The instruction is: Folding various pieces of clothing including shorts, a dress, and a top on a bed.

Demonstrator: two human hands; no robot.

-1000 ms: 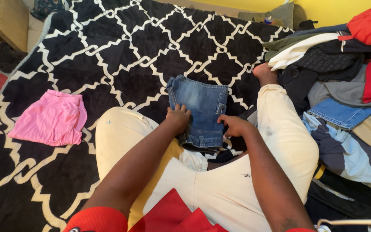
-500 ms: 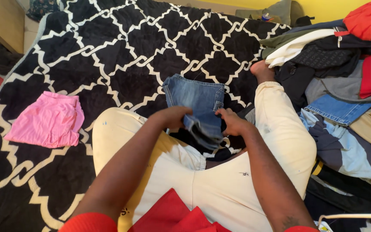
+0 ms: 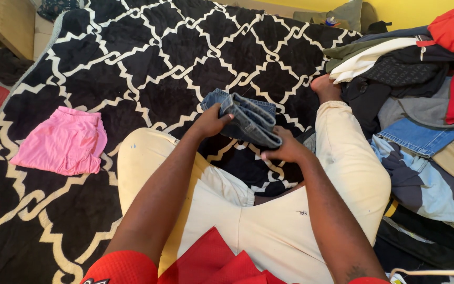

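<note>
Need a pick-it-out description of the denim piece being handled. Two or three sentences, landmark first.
Start at the black rug with the white lattice pattern that fills the floor; the person sits on it in cream trousers. Just above their knees, the left hand and right hand hold a folded blue denim garment off the rug. Unlike the flat pink garment to the left, it is bundled and hand-held.

left arm: stretched forward over the left thigh
left hand (image 3: pixel 209 122): fingers curled shut, gripping
right arm: reaches forward, angled inward
right hand (image 3: pixel 286 150): closed, gripping from below
</note>
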